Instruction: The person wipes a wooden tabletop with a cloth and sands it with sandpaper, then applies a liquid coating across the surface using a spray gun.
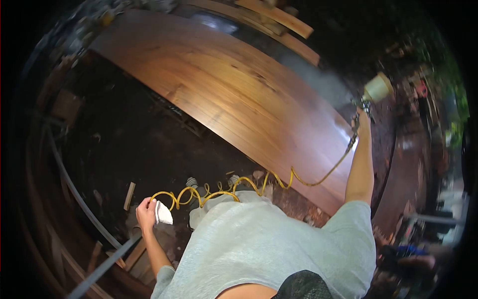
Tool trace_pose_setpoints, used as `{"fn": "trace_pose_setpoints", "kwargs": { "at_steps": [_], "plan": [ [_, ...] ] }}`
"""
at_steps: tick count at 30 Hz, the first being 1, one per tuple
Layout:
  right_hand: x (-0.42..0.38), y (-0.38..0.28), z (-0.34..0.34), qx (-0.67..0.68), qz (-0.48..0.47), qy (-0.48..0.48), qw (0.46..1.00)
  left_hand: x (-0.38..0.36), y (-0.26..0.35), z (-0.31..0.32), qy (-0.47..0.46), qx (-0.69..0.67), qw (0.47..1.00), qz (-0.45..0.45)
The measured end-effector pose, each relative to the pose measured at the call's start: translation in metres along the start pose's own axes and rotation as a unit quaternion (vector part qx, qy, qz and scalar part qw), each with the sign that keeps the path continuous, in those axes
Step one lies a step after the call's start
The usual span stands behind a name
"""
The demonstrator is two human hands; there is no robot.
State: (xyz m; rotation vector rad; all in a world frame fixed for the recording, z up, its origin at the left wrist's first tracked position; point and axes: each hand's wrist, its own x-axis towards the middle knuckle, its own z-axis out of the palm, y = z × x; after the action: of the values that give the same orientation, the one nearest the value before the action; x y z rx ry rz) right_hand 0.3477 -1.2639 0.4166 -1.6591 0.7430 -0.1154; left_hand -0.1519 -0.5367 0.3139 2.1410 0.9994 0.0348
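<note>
My right hand (362, 117), arm stretched out, is closed round a spray gun (366, 104) with a pale cup (378, 87) on it. A whitish mist spreads from the gun over the far right edge of a long, glossy wooden panel (214, 79). A coiled yellow hose (313, 183) runs from the gun across the front of my body to my left hand (146, 213). The fingers of that hand are closed on a white cloth (163, 213), with the hose's end loop beside them.
Loose planks (279, 20) lie beyond the panel. A metal bar (104, 266) and wood offcuts (129, 196) are at the lower left. My feet (192, 182) stand on dark ground near the panel. Green plants are at the right, above cluttered objects.
</note>
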Motion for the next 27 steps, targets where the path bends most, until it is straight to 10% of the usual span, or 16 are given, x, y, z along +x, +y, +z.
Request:
{"fn": "trace_pose_setpoints", "kwargs": {
  "at_steps": [16,27],
  "plan": [
    [0.034,-0.031,0.112,-0.044,-0.006,-0.109,0.993,-0.006,0.007,-0.020,0.170,-0.096,0.977,0.087],
    [0.019,-0.065,0.211,-0.145,0.010,-0.091,0.985,0.077,0.002,-0.085,0.111,-0.097,0.981,0.129]
  ]
}}
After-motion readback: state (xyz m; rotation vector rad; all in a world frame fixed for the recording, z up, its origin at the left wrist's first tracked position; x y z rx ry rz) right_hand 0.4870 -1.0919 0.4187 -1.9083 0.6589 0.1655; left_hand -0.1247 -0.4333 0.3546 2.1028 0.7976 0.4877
